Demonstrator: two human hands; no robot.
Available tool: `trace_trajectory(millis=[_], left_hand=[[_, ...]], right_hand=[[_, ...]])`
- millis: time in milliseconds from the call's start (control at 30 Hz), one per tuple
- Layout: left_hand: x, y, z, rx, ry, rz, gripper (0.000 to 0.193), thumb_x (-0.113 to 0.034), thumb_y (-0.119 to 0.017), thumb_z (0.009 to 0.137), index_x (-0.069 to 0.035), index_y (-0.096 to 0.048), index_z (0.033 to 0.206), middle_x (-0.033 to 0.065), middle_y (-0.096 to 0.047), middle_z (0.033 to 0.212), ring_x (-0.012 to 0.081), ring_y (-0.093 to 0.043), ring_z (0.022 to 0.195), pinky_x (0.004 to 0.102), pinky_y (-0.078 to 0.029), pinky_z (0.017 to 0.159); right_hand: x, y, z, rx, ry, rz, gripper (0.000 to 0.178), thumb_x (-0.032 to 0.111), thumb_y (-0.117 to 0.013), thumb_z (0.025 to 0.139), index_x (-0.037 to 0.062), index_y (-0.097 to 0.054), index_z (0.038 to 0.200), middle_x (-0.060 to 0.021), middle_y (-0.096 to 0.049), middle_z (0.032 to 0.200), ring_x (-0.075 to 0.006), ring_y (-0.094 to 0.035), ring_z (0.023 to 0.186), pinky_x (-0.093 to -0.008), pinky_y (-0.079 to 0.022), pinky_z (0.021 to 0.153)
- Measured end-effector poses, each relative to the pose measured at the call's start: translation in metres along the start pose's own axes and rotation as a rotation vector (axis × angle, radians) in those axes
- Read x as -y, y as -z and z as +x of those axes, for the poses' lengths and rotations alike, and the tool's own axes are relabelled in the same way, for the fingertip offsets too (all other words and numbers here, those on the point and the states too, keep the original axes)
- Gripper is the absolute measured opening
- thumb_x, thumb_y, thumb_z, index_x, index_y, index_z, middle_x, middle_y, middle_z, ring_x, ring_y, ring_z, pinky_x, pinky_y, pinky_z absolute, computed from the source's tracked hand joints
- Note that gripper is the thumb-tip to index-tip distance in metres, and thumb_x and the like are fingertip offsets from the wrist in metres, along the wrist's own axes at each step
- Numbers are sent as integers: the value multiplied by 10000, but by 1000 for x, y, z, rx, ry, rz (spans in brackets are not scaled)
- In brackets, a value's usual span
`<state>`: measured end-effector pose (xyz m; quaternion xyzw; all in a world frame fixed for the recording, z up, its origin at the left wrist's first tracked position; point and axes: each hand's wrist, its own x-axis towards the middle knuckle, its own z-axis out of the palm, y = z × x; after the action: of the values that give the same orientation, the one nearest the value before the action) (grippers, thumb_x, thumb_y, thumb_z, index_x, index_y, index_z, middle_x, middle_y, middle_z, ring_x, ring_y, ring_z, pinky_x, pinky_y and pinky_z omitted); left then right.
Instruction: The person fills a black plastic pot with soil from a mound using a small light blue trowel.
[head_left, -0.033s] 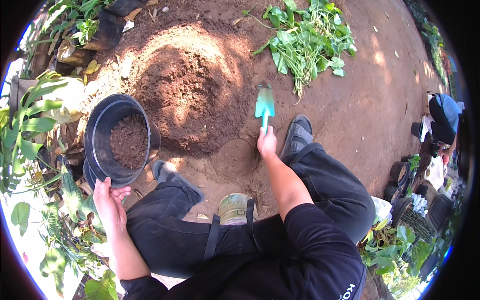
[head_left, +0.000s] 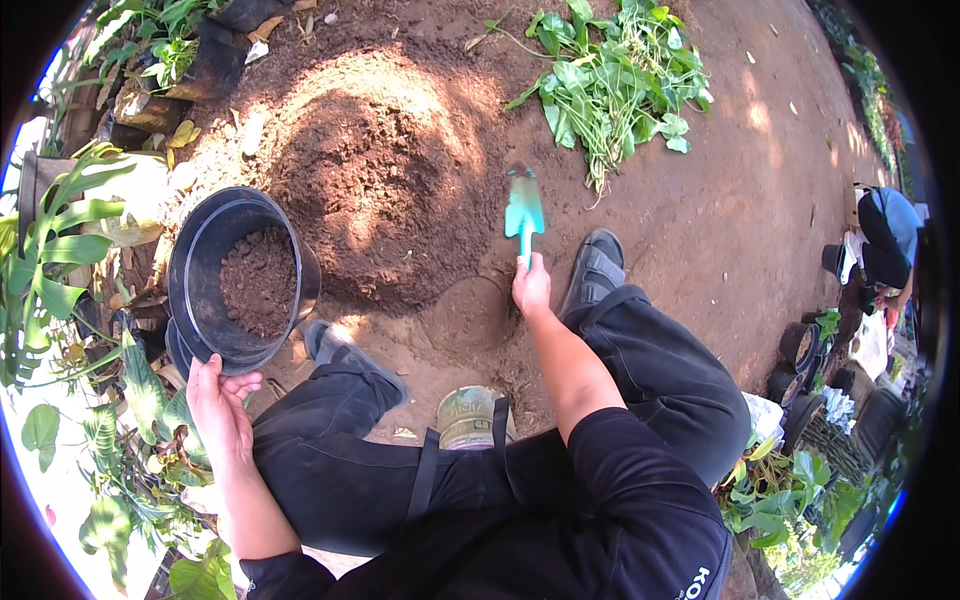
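Likely stiff but weighted by its soil, the round black plastic pot (head_left: pixel 198 285) stands at left; its rim seems the best hold. The left hand (head_left: pixel 222 408) touches the near rim, how firmly I cannot tell. Well apart, the right hand (head_left: pixel 532 286) is wrapped round the handle of a turquoise hand trowel (head_left: pixel 524 212), probably light, right of the crumbly brown mound (head_left: pixel 385 190). Since the earlier frame, the trowel has shifted slightly left and nearer.
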<state>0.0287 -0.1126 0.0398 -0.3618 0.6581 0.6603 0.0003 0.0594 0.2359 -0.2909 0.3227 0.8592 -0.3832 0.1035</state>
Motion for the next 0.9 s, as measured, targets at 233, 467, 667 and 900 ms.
trace_trajectory(millis=[233, 467, 667, 900], left_hand=[[0, 5, -2, -2, 0, -1, 124, -88, -456, 862, 8, -445, 940, 99, -575, 773, 230, -613, 526, 277, -502, 477], [2, 5, -8, 44, -10, -6, 172, -86, -424, 866, 24, -458, 993, 125, -590, 848, 226, -615, 530, 269, -502, 479], [3, 2, -12, 77, -2, 7, 211, -92, -392, 878, 24, -473, 1035, 136, -617, 821, 208, -620, 550, 251, -499, 488], [6, 2, -19, 127, 23, 20, 230, -123, -395, 885, 3, -479, 1058, 121, -626, 840, 185, -626, 587, 231, -486, 512]], right_hand=[[16, -16, -28, 81, -72, 6, 214, 242, -437, 880, 38, -443, 947, -273, -561, 850, -452, -523, 831, -513, -405, 712], [42, -41, -49, 43, -146, 201, 260, 295, -407, 903, 49, -467, 963, -230, -563, 846, -416, -530, 850, -460, -404, 716], [31, -32, -43, 105, -309, 270, 336, 350, -426, 887, 54, -486, 1034, -233, -579, 911, -413, -520, 940, -463, -397, 789], [43, 5, -44, 209, -179, 595, 193, 246, -442, 913, 57, -477, 935, -21, -466, 606, -112, -441, 438, -258, -355, 381]])
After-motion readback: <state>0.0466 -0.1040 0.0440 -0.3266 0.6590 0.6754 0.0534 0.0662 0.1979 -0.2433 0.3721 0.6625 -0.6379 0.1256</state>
